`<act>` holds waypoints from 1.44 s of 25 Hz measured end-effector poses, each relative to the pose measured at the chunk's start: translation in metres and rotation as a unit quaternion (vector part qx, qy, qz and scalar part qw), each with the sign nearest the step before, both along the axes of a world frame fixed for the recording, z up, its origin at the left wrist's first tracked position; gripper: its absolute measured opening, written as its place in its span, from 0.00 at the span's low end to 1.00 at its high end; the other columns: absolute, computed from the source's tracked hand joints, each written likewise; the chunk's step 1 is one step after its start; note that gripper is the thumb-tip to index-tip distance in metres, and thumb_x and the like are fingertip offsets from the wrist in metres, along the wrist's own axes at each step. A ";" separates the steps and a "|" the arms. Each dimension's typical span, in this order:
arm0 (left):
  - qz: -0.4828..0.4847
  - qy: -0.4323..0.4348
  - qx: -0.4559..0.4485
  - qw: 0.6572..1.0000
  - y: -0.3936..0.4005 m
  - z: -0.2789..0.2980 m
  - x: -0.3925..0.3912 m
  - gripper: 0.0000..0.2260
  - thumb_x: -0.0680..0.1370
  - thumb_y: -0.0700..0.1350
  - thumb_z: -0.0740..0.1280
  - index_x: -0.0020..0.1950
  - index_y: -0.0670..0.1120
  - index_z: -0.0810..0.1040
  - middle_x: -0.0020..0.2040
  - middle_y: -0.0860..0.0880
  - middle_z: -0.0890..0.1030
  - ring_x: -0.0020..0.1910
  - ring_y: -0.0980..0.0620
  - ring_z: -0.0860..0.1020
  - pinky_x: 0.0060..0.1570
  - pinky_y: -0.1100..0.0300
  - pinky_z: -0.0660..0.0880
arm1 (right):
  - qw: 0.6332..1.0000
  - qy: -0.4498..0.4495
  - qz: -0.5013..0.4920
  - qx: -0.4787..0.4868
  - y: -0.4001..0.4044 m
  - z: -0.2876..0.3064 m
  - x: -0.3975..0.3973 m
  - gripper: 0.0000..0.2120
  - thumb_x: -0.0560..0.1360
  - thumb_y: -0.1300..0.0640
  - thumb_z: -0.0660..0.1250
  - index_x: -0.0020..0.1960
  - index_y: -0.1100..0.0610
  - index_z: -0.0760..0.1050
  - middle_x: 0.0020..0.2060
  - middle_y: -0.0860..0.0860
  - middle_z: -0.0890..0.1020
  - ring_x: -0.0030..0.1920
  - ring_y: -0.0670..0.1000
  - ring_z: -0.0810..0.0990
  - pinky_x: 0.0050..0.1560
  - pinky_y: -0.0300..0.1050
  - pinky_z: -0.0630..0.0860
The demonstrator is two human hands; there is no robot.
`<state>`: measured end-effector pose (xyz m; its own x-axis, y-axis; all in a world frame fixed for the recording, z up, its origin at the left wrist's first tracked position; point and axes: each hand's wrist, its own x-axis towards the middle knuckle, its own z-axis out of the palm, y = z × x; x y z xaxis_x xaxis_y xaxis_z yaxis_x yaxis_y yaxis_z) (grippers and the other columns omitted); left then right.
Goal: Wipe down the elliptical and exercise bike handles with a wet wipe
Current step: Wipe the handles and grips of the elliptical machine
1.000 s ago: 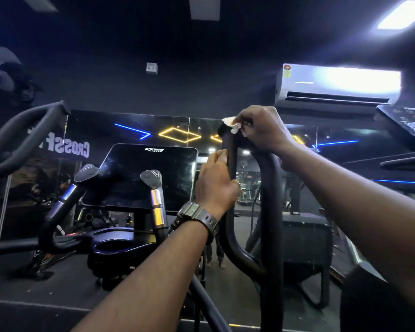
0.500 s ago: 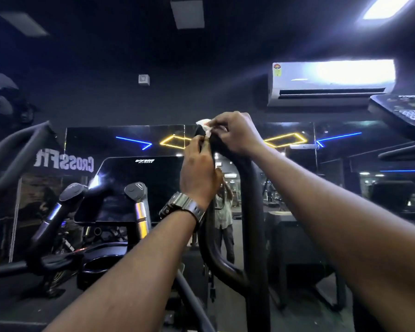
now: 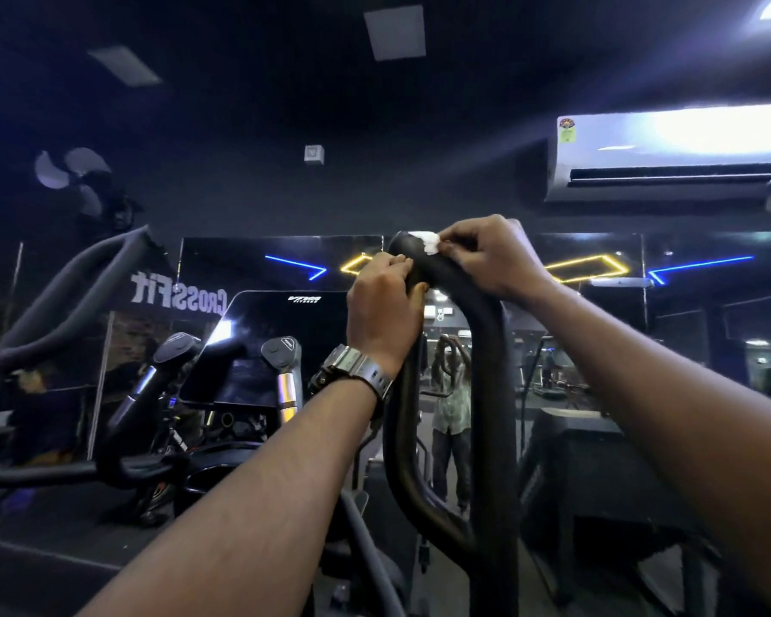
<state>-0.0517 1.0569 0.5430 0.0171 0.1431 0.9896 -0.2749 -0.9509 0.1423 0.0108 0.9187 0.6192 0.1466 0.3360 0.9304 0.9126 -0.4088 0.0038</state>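
The black looped right handle (image 3: 486, 349) of the elliptical rises in front of me. My right hand (image 3: 490, 256) pinches a small white wet wipe (image 3: 428, 243) against the top of that loop. My left hand (image 3: 386, 305), with a grey watch on the wrist, grips the handle just below the top bend, on its left side. Most of the wipe is hidden under my right fingers.
The elliptical's dark console screen (image 3: 277, 345) and two short grips with metal sensors (image 3: 286, 376) stand left of my arms. The padded left handle (image 3: 63, 305) curves at far left. A mirror wall with neon lights lies ahead; an air conditioner (image 3: 673, 153) hangs upper right.
My left hand slid up the handle to just below the top bend. The right hand stays at the top with the wipe. My view shifted, putting the handle further right.
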 end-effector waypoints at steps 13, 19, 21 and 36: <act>0.033 0.075 0.017 0.996 -0.003 -0.004 -0.009 0.13 0.76 0.45 0.70 0.58 0.43 0.82 0.59 0.45 0.79 0.52 0.41 0.80 0.51 0.47 0.78 | 0.996 0.016 -0.012 -0.084 0.040 0.031 -0.013 0.10 0.79 0.55 0.65 0.57 0.52 0.83 0.54 0.50 0.84 0.57 0.49 0.80 0.54 0.35 0.68; 0.046 0.075 0.075 0.993 0.000 -0.004 -0.008 0.16 0.76 0.36 0.68 0.64 0.41 0.78 0.64 0.46 0.76 0.61 0.45 0.76 0.61 0.51 0.75 | 0.995 -0.096 -0.007 -0.003 -0.009 -0.035 -0.016 0.08 0.75 0.58 0.69 0.52 0.53 0.85 0.47 0.51 0.87 0.49 0.51 0.84 0.52 0.46 0.79; 0.056 0.081 0.108 0.989 -0.003 0.003 -0.003 0.18 0.76 0.33 0.66 0.65 0.39 0.76 0.67 0.45 0.74 0.65 0.46 0.74 0.64 0.55 0.72 | 0.988 -0.155 -0.019 -0.008 -0.024 -0.062 -0.023 0.08 0.74 0.59 0.70 0.51 0.57 0.85 0.49 0.51 0.86 0.50 0.52 0.85 0.52 0.50 0.81; 0.093 0.150 0.130 0.976 -0.016 -0.018 -0.006 0.26 0.78 0.37 0.64 0.75 0.34 0.62 0.77 0.39 0.62 0.77 0.45 0.59 0.75 0.60 0.53 | 0.982 -0.157 -0.105 -0.020 -0.044 -0.096 -0.027 0.08 0.77 0.57 0.67 0.52 0.55 0.84 0.54 0.50 0.82 0.53 0.54 0.78 0.46 0.49 0.79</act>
